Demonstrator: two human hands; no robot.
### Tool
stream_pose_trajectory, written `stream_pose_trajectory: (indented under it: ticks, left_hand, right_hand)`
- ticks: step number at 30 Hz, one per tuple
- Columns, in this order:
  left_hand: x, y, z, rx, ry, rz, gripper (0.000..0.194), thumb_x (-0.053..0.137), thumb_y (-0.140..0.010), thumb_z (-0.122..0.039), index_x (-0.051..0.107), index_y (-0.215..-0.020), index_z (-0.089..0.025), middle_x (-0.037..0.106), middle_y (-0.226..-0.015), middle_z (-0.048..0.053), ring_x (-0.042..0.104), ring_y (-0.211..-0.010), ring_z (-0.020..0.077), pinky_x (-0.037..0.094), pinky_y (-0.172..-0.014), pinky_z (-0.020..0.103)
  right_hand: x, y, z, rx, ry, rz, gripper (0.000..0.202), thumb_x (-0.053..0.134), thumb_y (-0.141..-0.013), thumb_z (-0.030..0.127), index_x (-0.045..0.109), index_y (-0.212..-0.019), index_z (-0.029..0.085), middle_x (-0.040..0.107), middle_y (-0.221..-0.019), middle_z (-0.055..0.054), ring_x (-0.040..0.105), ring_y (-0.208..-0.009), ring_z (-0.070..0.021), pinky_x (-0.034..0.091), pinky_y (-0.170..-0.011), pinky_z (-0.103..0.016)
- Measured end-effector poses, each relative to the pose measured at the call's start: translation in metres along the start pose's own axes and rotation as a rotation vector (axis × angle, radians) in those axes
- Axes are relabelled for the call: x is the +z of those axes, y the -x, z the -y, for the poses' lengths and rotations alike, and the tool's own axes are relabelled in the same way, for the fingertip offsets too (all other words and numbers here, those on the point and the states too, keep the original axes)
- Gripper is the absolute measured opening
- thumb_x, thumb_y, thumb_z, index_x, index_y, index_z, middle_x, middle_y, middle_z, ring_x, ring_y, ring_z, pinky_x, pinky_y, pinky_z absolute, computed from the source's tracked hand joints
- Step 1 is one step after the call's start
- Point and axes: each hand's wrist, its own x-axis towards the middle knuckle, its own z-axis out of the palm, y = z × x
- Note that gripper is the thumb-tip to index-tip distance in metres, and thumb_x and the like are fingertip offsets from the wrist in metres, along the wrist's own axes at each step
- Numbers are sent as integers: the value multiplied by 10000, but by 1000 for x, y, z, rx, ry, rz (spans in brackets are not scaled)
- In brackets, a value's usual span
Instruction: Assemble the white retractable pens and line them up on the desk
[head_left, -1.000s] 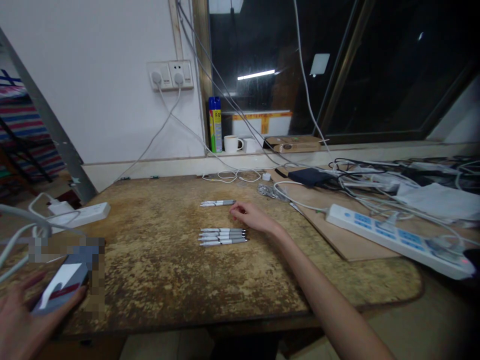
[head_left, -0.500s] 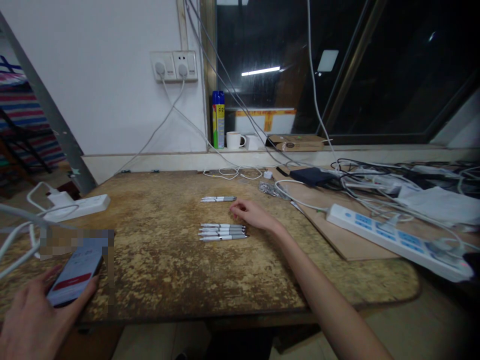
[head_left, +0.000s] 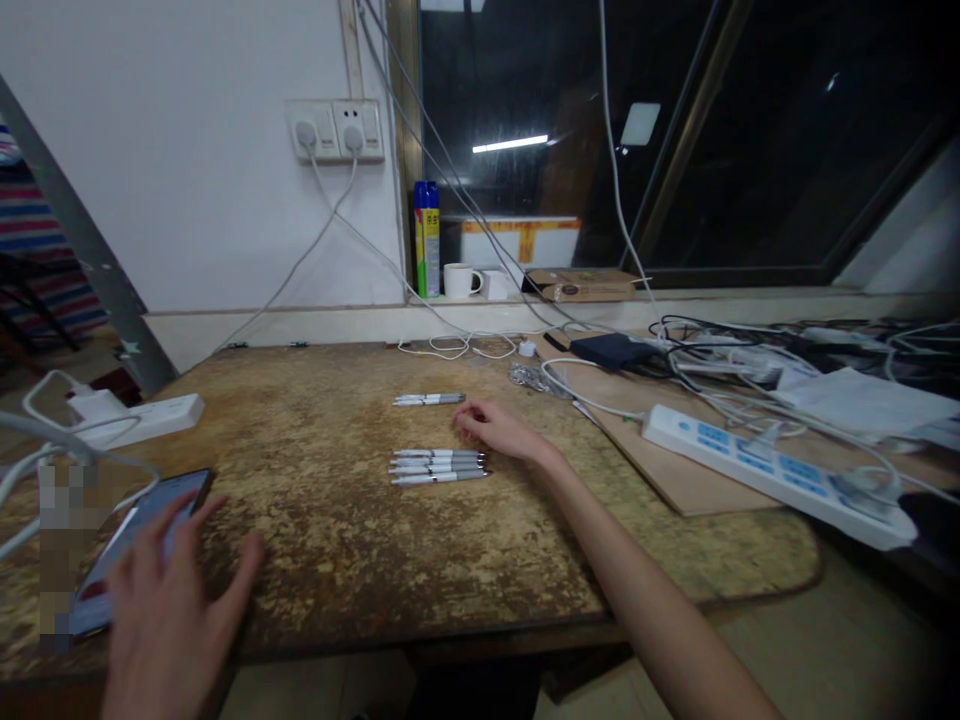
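Observation:
My left hand [head_left: 176, 600] is open, its fingers spread over the lower part of a smartphone [head_left: 176, 487] lying on the worn wooden table [head_left: 330, 560]. Part of the phone is hidden by the hand and by blurred blocks. My right hand [head_left: 495, 428] has its fingers curled in, with nothing visible in them. Its fingertips are beside the right ends of a small group of white-and-grey pens [head_left: 429, 399]. Nearer to me, several more such pens [head_left: 439, 467] lie side by side in a row, left of my right wrist.
A white power strip [head_left: 780, 470] with plugs crosses a brown board [head_left: 667, 470] at right, near tangled cables. Another power strip [head_left: 165, 420] and white cables are at left. A spray can [head_left: 427, 240], a mug [head_left: 461, 280] and a cardboard box [head_left: 585, 285] stand on the windowsill.
My left hand has let go of the phone's sides and moved right, its fingers now spread above it. My right hand stays by the far pens. The view has shifted slightly.

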Motion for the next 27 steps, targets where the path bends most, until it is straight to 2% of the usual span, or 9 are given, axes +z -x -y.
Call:
stream_pose_trajectory:
  ticks: [1,2,5,7,10,13,17,22,27]
  left_hand:
    - [0,-10,-21,94,39,15,494,479,-873,-512,489,-1321,-304,451,-1473,65,378,-1393,365,292,-1156,539]
    - [2,-23,-41,175,87,63,458,467,-893,-503,510,-1292,-282,509,-1414,77,444,-1344,338,318,-1146,505]
    - [17,-66,-90,321,151,249,404,442,-943,-475,538,-1256,-238,591,-1301,88,514,-1253,301,383,-1088,461]
    - [35,-95,-112,403,149,346,382,453,-953,-439,562,-1232,-203,623,-1240,106,542,-1197,306,402,-1056,460]
    - [70,-130,-132,479,144,367,333,470,-952,-342,581,-1214,-169,624,-1210,132,556,-1149,301,414,-1023,442]
    - [102,-149,-134,550,156,309,291,483,-937,-256,600,-1182,-150,617,-1170,133,538,-1140,289,398,-1028,424]
    - [130,-158,-116,535,180,195,259,481,-924,-212,607,-1144,-158,600,-1158,113,521,-1122,274,403,-1019,417]
    - [143,-163,-94,520,201,194,238,481,-914,-207,619,-1105,-167,616,-1081,95,536,-1064,269,427,-991,423]
    - [146,-160,-95,530,214,230,241,499,-909,-203,637,-1101,-156,627,-1063,99,551,-1035,267,438,-972,424]
  right_hand:
    - [0,-1,-2,4,11,-10,239,499,-921,308,666,-958,141,661,-772,-32,572,-679,-141,405,-616,-234]
    - [-1,-2,-4,10,28,-27,239,484,-921,288,669,-971,145,651,-751,-25,566,-664,-141,396,-608,-234]
    - [-2,-4,-9,21,106,-117,261,445,-912,225,684,-988,154,624,-695,-10,533,-623,-145,366,-598,-243]
    - [-4,-5,-12,19,165,-185,263,446,-904,208,693,-978,155,634,-713,-19,527,-634,-153,359,-614,-252]
    - [-4,-6,-16,12,221,-236,240,465,-899,195,694,-959,156,669,-791,-47,559,-708,-171,377,-670,-264]
    - [-4,-7,-18,17,242,-245,213,485,-891,168,689,-955,161,691,-844,-64,585,-756,-184,395,-717,-274]
    - [-2,-9,-21,-5,283,-290,205,505,-885,140,686,-979,164,697,-923,-75,598,-831,-192,418,-791,-288]
    - [0,-12,-25,-59,361,-356,207,503,-881,109,673,-989,158,669,-1009,-87,587,-916,-192,434,-872,-305]
    - [5,-14,-30,-133,394,-311,268,493,-873,83,654,-1070,165,653,-1080,-93,574,-1030,-209,419,-972,-343]
